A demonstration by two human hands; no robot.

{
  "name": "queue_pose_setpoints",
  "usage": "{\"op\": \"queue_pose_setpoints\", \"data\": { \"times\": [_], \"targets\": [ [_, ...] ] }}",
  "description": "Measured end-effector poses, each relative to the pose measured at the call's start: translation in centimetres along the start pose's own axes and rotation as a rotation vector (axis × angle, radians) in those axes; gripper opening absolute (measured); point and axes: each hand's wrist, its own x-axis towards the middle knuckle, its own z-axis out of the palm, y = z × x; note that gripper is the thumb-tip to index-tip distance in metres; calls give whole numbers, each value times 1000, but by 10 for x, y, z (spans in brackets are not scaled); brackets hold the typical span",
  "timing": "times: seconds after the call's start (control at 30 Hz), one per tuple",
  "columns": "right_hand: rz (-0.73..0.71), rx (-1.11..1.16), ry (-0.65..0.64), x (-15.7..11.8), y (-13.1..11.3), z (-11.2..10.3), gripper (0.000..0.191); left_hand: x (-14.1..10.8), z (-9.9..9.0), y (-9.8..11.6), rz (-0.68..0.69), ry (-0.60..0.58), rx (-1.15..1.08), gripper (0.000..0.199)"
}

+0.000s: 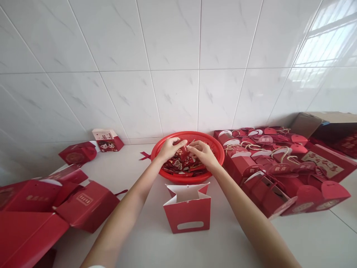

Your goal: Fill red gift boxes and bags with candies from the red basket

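Note:
Both hands are over a red plastic basket [220, 149] heaped with shiny red wrapped packets [178, 163], some with pale printing. My left hand [170, 149] pinches the upper left edge of a small red packet [182, 153], thumb and fingers together. From the other side, my right hand [203, 153] has its thumb and fingertips closed at the same packet's right edge. In front of the basket, between my forearms, a red paper gift box [189, 216] stands upright with its top open. It has a white interior and a pale oval on its front.
On the right stand several red gift boxes [259, 160] with rope handles, beside a cardboard carton [320, 123]. More red boxes [86, 204] are piled at left, and a small printed box [107, 140] rests near the tiled wall [175, 93]. A red ribbon [145, 155] lies beside the basket.

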Motion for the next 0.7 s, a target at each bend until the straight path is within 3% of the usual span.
{"op": "queue_pose_setpoints", "data": {
  "times": [0.1,0.17,0.27,0.33,0.47,0.57,0.7],
  "targets": [
    [-14,1,-94,-3,-1,1,32,-1,2,4,54,-12,-22,52],
    [-61,30,-70,-3,-2,1,30,0,2,4,19,-53,-51,51],
    [-107,148,131,-2,-3,-2,28,1,0,2,-82,-105,-110,53],
    [-58,256,290,-1,-4,-4,26,1,-3,0,-92,-215,-75,50],
    [45,418,426,1,-8,-5,21,-2,-3,1,-31,-571,290,62],
    [55,431,420,-1,-11,-5,19,-1,-1,5,-17,-616,588,59],
    [77,437,418,-1,-11,-4,16,5,-2,4,-31,-621,693,42]
  ]
}}
